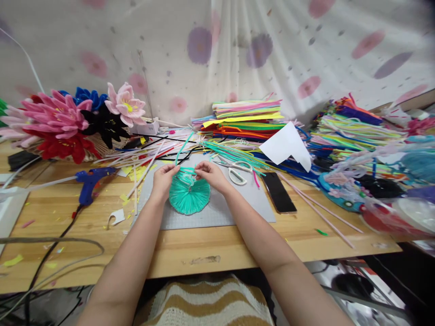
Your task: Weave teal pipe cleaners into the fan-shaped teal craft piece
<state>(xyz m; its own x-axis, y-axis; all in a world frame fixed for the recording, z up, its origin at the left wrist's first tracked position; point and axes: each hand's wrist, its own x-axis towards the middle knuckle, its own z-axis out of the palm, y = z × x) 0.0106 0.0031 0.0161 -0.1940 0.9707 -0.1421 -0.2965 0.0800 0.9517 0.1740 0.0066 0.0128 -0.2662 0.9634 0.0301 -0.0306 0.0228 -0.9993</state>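
A round teal disc of pipe cleaners [190, 199] lies on the grey cutting mat [251, 213], its strands fanning out from the middle. At its upper left edge my left hand [165, 179] is closed, with fingertips pinching the teal strands. A loose teal pipe cleaner [184, 147] sticks up beside those fingers. My right hand [211, 175] pinches at the disc's upper right edge, where looser strands show between the two hands. Exactly which strand each hand grips is too small to make out. White-handled scissors [238, 175] rest right of my right hand.
A black phone [279, 192] lies right of the mat. To the left is a blue glue gun [89, 181] with its cord. Pipe cleaner flowers [61, 117] stand at the back left. Bundled pipe cleaners [244, 117] and a white paper piece [285, 142] are behind.
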